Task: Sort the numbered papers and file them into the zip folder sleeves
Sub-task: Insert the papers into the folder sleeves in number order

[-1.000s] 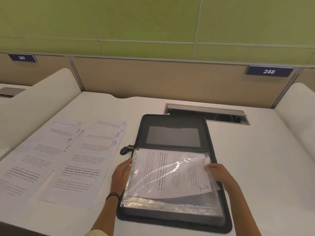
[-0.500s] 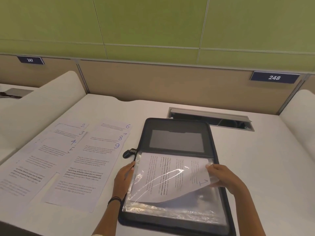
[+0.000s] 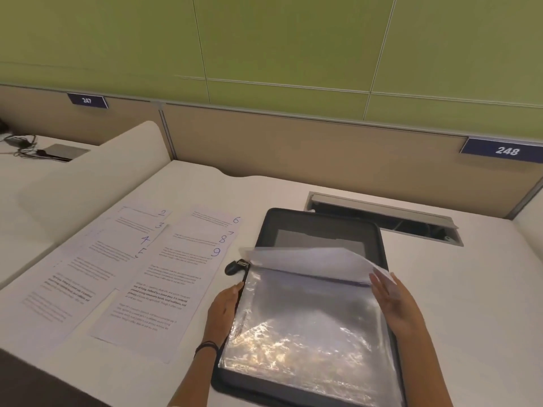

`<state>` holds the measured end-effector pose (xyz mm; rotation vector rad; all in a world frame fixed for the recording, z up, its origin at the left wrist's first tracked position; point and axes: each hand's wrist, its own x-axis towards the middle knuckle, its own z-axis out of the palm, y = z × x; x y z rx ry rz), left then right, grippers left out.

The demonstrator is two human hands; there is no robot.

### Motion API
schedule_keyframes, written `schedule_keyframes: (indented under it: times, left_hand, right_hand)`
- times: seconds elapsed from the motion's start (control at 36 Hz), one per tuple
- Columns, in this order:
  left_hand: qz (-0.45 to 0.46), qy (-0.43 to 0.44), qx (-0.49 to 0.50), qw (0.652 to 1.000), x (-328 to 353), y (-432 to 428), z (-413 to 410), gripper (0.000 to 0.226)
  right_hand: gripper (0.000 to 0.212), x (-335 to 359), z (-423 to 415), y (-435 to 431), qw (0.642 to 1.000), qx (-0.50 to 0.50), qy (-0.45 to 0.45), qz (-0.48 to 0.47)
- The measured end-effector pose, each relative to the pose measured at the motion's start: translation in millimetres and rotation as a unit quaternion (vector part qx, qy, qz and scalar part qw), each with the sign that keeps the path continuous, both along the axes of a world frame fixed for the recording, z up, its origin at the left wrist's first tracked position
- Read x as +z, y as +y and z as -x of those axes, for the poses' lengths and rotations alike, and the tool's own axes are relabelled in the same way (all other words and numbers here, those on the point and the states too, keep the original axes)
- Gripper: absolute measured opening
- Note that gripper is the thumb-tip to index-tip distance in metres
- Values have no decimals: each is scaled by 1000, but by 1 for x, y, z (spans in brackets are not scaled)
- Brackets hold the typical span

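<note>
Black zip folder (image 3: 271,230) lies open on the white worktop (image 3: 470,304), close to the near edge and right of centre, with its far half flat and dark. Stack of clear plastic sleeves (image 3: 308,333) fills the near half, glossy and crinkled. One white sheet of paper (image 3: 308,259) is raised off the stack, curling over toward the far half. Left hand (image 3: 224,306) rests flat against the folder's left edge, its fingers straight and holding nothing; thin black band (image 3: 205,346) on the wrist. Right hand (image 3: 393,304) is at the sheet's lifted right edge with its fingers extended and showing partly through film; thumb hidden, so cannot tell whether it pinches the sheet. Hands well apart, one on each side of the folder. Black zip puller (image 3: 235,267) lies just beside the folder's left edge. Left of the folder, two overlapping columns of printed white papers: left column (image 3: 97,259) numbered 2 to 5, right column (image 3: 176,274) numbered 6 to 9. Grey recessed cable hatch (image 3: 382,212) lies at the far edge, touching the folder's far right corner. White curved side divider (image 3: 88,177) on the left. Beige partition (image 3: 293,148) with blue plates 247 (image 3: 87,100) and 248 (image 3: 507,150); green panelled wall (image 3: 264,39) above.
</note>
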<state>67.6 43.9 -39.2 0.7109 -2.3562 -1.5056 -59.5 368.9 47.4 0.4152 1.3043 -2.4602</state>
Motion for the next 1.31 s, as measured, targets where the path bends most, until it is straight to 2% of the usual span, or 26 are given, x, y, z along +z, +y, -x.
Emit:
schedule_keyframes:
  times: [0.03, 0.06, 0.11, 0.19, 0.25, 0.33, 0.36, 0.42, 0.44, 0.47, 0.53, 0.61, 0.69, 0.75, 0.81, 0.86, 0.92, 0.97, 1.0, 1.03, 1.08, 1.11, 1.14, 1.17, 1.25, 1.31]
  left_hand:
    - [4, 3, 4, 1000, -1, -1, 1, 21]
    - [2, 4, 3, 1000, 0, -1, 2, 21]
    - [5, 4, 8, 1000, -3, -1, 3, 25]
    - [13, 23, 7, 1000, -3, -1, 2, 39]
    - [8, 27, 8, 1000, -5, -1, 2, 48]
    - [23, 15, -1, 1000, -9, -3, 3, 19]
    - [17, 25, -2, 1000, -9, -3, 3, 18]
    - [8, 37, -7, 999, -6, -4, 3, 26]
    - [15, 24, -14, 1000, -3, -4, 2, 31]
    - [21, 22, -26, 999, -5, -5, 2, 31]
    - [35, 35, -41, 998, -6, -6, 3, 27]
    - [53, 28, -58, 997, -6, -8, 3, 37]
    - [64, 43, -72, 994, -11, -11, 3, 74]
    - [59, 33, -82, 994, -15, -14, 4, 82]
    - [54, 19, -88, 995, -16, -17, 4, 85]
    - [47, -1, -115, 992, -8, -19, 2, 79]
    - [35, -32, -139, 989, -5, -25, 3, 51]
    - [-18, -48, -164, 985, -2, -37, 6, 40]
    - [-44, -58, -179, 981, 1, -45, 8, 38]
    - [-71, -66, -198, 975, 6, -54, 10, 36]
    - [-133, -89, -233, 959, 17, -74, 11, 30]
    - [-162, -95, -243, 952, 22, -84, 11, 28]
    - [-185, -94, -248, 946, 26, -95, 11, 29]
    - [-191, -94, -247, 945, 28, -105, 10, 29]
    - [-186, -75, -219, 955, 39, -141, 6, 27]
    - [-170, -53, -190, 965, 46, -168, 4, 25]
  right_hand:
    - [41, -1, 2, -1, 1000, -8, 15, 3]
    - [43, 1, 2, -4, 999, -12, 22, 22]
    - [12, 3, 4, -7, 998, -21, 37, 50]
    - [55, -10, 12, -9, 994, -31, 67, 78]
    - [65, -12, 14, -13, 992, -38, 75, 98]
    - [86, -8, 11, -20, 992, -73, 62, 78]
    - [81, -6, 9, -24, 992, -81, 60, 75]
    - [37, -3, 3, -34, 992, -94, 55, 71]
    - [27, -6, 1, -39, 992, -101, 43, 58]
    - [36, -12, 3, -42, 992, -110, 33, 59]
    - [68, -9, -2, -53, 989, -131, 30, 63]
    - [60, -8, -8, -70, 987, -151, 23, 43]
    - [62, -12, -7, -85, 987, -151, -3, 48]
    - [49, -18, -5, -96, 987, -148, 31, 57]
    - [54, -28, -1, -106, 989, -131, 11, 68]
    - [63, -33, -4, -120, 994, -99, -8, 43]
    - [68, -37, -4, -136, 997, -67, 24, 0]
    - [66, -46, 0, -152, 997, -21, -46, 57]
    - [67, -52, 0, -162, 992, -42, -90, 83]
    - [66, -51, -6, -175, 989, -16, -95, 115]
    - [59, -53, -13, -200, 995, 42, -61, 64]
    - [48, -52, -15, -210, 995, 43, -73, 49]
    - [35, -47, -18, -222, 993, 29, -81, 85]
    - [30, -44, -18, -235, 994, 8, -74, 84]
    - [50, -44, -26, -269, 996, 9, 39, -77]
    - [56, -42, -28, -291, 992, 15, 38, -121]
